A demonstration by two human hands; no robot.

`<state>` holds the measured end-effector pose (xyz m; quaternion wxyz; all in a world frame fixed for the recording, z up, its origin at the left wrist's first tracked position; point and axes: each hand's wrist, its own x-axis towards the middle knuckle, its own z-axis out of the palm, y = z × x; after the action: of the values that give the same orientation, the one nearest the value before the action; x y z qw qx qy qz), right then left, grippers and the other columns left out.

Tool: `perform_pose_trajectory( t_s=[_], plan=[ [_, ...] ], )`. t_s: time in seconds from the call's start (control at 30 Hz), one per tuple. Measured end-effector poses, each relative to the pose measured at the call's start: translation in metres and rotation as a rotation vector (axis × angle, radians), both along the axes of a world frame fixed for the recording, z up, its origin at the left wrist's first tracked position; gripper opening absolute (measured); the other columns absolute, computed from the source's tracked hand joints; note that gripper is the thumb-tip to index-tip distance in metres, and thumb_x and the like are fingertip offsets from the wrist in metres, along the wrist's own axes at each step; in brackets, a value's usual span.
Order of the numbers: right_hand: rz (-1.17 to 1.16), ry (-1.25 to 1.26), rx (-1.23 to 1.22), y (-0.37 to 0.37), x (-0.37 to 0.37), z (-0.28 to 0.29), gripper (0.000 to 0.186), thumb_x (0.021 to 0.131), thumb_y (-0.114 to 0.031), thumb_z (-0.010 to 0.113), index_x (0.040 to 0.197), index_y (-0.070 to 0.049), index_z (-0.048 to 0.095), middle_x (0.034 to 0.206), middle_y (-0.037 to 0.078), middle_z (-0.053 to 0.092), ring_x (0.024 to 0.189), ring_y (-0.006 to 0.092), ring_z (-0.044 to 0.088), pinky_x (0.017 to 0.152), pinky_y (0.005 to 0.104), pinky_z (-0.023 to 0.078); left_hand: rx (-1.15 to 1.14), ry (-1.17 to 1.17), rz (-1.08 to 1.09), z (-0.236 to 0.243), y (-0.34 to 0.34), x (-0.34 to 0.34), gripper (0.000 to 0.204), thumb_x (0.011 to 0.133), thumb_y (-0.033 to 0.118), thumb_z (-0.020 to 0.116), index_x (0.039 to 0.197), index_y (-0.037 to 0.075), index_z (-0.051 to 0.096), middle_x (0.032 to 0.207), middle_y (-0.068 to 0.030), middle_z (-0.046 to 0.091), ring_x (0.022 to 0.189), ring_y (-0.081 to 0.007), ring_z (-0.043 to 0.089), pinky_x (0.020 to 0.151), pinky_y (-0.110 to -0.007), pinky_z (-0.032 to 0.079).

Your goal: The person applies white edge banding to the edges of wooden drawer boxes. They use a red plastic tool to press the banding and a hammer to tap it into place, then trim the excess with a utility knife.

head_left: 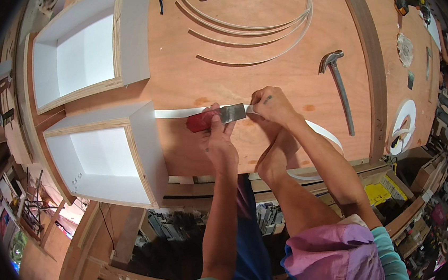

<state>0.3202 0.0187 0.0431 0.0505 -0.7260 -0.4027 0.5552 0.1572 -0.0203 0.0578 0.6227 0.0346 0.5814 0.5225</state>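
Observation:
My left hand (218,140) is closed round a red-handled scraper (232,113) with a wide, flat metal blade. The blade lies across a long white edging strip (171,113) on the plywood bench. My right hand (273,106) is closed, fingers pinching the strip just past the blade's end. Part of the strip is hidden under my hands and right arm; a curved length (324,133) shows again to the right of that forearm. The strip's left end meets the side of a white box (152,141) with raw plywood edges.
A second white box (133,46) stands behind the first. Several cut strips (246,31) curve at the back. To the right are a claw hammer (341,92), a brown board (368,68), a strip roll (397,143) and a cordless drill (409,2). My bare leg (292,187) rests at the bench edge.

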Motion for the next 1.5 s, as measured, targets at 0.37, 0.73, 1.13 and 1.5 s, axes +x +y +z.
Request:
perform_pose_trajectory(
  t_s=[0.37,0.73,1.13,1.5],
  plan=[
    [0.011,-0.005,0.079,-0.005,0.002,-0.011,0.012,0.074,-0.003,0.061,0.078,0.001,0.072,0.054,0.01,0.061,0.042,0.0152,0.056,0.045,0.029,0.046,0.189,0.317,-0.32,0.002,-0.018,0.026,0.03,0.1,0.005,0.054,0.127,-0.008,0.054,0.125,-0.0149,0.062,0.111,-0.0204,0.06,0.098,-0.034,0.053],
    [0.15,-0.08,0.159,-0.008,0.0,-0.009,0.018,0.071,-0.006,0.064,0.085,0.002,0.073,0.069,0.02,0.068,0.062,0.0277,0.068,0.062,0.0352,0.054,0.181,0.307,-0.273,0.001,-0.024,0.027,0.03,0.1,0.004,0.052,0.128,-0.006,0.054,0.127,-0.0156,0.061,0.115,-0.0203,0.059,0.099,-0.034,0.052],
    [0.14,-0.122,0.178,-0.013,-0.002,-0.013,0.017,0.072,-0.008,0.067,0.085,0.001,0.073,0.08,0.024,0.069,0.076,0.0356,0.069,0.072,0.0395,0.054,0.19,0.314,-0.293,-0.005,-0.026,0.024,0.03,0.101,0.007,0.054,0.127,-0.006,0.055,0.126,-0.0143,0.061,0.113,-0.0196,0.06,0.1,-0.034,0.052],
    [0.025,-0.085,0.198,-0.01,-0.007,-0.003,0.022,0.082,-0.001,0.055,0.103,0.004,0.051,0.084,0.03,0.066,0.084,0.0473,0.065,0.076,0.0495,0.05,0.203,0.259,-0.248,-0.009,-0.03,0.024,0.029,0.1,0.007,0.055,0.126,-0.006,0.055,0.126,-0.0137,0.06,0.114,-0.0201,0.059,0.099,-0.034,0.052]
  ],
)
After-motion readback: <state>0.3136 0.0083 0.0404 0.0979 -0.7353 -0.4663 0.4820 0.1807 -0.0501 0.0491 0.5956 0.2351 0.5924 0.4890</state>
